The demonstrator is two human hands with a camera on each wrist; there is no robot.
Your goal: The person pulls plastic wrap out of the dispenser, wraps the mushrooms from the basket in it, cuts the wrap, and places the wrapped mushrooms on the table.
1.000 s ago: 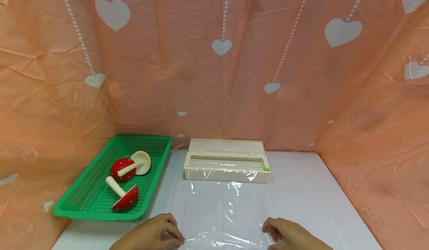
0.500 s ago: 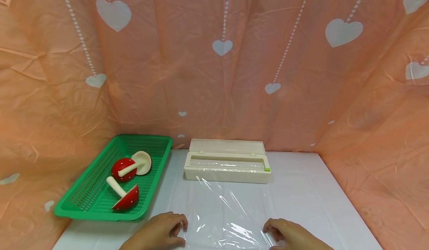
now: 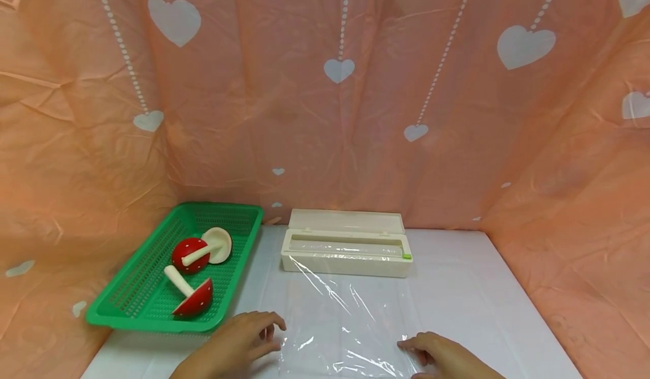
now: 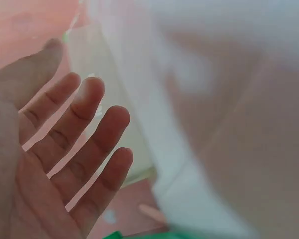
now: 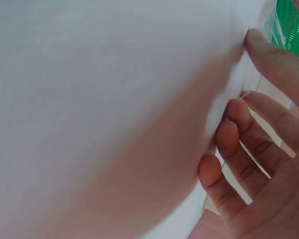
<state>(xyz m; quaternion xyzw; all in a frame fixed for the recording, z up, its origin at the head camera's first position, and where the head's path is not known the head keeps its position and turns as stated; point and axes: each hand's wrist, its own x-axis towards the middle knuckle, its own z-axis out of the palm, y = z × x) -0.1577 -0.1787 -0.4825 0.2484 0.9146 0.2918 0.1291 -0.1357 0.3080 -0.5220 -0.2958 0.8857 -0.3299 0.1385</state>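
A sheet of clear cling film [image 3: 345,322] lies over the white table, drawn out toward me from a cream dispenser box [image 3: 347,265]. The box lid [image 3: 345,221] stands raised, and the film roll [image 3: 345,248] shows inside. By the film's left edge is my left hand [image 3: 236,342], thumb and fingers apart; the left wrist view shows its fingers [image 4: 92,137] loosely spread and holding nothing. My right hand [image 3: 439,353] is at the film's right edge. In the right wrist view its fingertips [image 5: 228,137] touch the white surface, the thumb away from the index finger.
A green plastic basket [image 3: 152,325] stands at the left with toy mushrooms in it: one red-capped mushroom [image 3: 197,301] in front, another red cap [image 3: 184,249] and a pale-undersided mushroom [image 3: 220,245] behind. An orange heart-printed curtain [image 3: 284,114] encloses the back and sides.
My left hand's thumb and fingers have parted at the film's left edge, and the hand has shifted slightly up and right. The right hand has barely moved, its index finger straighter. Film creases have shifted.
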